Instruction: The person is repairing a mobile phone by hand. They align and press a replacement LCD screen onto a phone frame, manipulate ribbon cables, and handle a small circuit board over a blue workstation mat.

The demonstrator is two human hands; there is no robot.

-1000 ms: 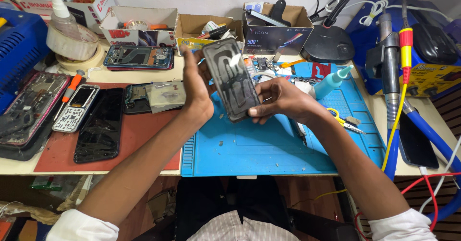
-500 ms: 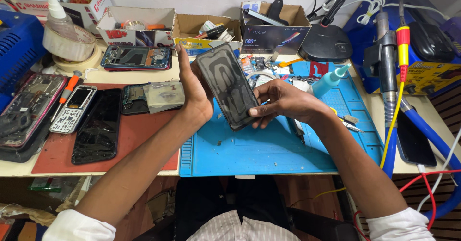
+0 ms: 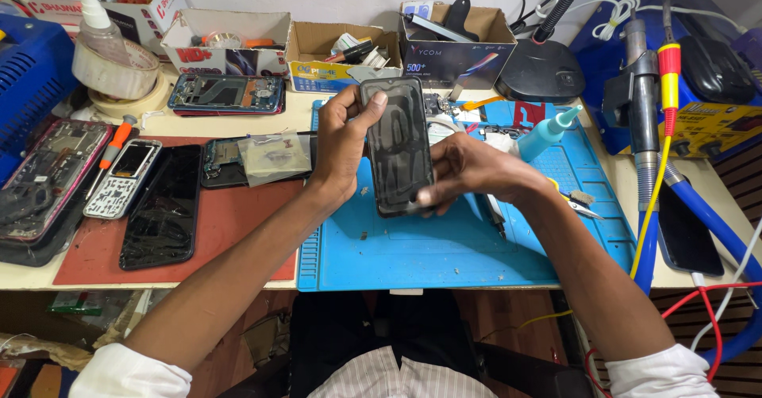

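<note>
While both hands grip it above the blue mat (image 3: pixel 444 247), the phone (image 3: pixel 397 146) has turned more upright; left hand (image 3: pixel 343 150) fingers clasp its edge, right hand (image 3: pixel 476 177) fingers pinch its lower end.

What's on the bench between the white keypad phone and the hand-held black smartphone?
Head view: a black cracked-screen phone on the red mat, then a clear plastic bag over a circuit board, then the left hand gripping the black smartphone.
</note>
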